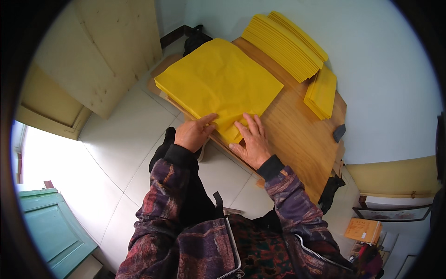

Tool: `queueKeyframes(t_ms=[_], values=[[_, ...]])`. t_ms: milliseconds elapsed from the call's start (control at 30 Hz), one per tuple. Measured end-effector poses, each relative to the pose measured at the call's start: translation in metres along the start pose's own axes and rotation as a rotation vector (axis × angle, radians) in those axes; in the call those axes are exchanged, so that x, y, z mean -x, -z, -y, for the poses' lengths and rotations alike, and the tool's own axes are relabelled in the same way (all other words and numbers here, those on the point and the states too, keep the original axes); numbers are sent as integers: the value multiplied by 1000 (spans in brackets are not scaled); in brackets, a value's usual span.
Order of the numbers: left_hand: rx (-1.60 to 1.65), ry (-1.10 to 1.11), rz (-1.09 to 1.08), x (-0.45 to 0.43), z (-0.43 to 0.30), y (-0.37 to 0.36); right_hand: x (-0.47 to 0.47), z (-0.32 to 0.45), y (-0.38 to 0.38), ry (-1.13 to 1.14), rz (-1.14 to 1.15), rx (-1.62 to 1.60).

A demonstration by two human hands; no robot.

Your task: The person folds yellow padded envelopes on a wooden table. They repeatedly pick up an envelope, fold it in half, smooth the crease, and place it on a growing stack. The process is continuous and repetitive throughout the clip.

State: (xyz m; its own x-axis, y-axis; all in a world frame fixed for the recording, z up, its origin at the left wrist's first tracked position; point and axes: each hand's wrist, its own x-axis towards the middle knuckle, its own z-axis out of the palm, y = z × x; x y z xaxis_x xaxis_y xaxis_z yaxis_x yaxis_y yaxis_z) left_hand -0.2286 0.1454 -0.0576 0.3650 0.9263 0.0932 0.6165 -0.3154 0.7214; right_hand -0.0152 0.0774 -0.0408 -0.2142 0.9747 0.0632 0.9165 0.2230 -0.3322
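Observation:
A stack of large yellow sheets (216,73), paper or thin cloth, lies on the wooden table (292,132) and reaches its near edge. My left hand (193,133) is at the stack's near left edge, thumb and forefinger on the top sheet. Whether they pinch it cannot be made out. Over the near corner, my right hand (251,143) has its fingers spread, their tips touching the yellow material and the thumb near the table edge. Creases run through the top sheet between my two hands.
Folded yellow bundles (285,45) stand along the wall side of the table, with a smaller yellow bundle (321,92) beside them. A dark grey object (339,133) sits at the table's right edge. A black bag (195,41) is behind the stack. Plywood boards (101,48) stand at left.

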Motion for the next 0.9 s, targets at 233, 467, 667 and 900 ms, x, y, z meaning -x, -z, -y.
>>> queueKeyframes(t_ms=[233,467,667,900], values=[[-357,-216,-96,-17,-9,4,-11,0,0,-48,-26,-76],[151,-400,-221,-42,19,-18,12,-5,1,-27,-228,-93],[294,-260,-191,-45,20,-21,30,0,-11,-34,-106,62],[439,-168,-78,-47,15,-13,14,1,-12,-33,-81,74]])
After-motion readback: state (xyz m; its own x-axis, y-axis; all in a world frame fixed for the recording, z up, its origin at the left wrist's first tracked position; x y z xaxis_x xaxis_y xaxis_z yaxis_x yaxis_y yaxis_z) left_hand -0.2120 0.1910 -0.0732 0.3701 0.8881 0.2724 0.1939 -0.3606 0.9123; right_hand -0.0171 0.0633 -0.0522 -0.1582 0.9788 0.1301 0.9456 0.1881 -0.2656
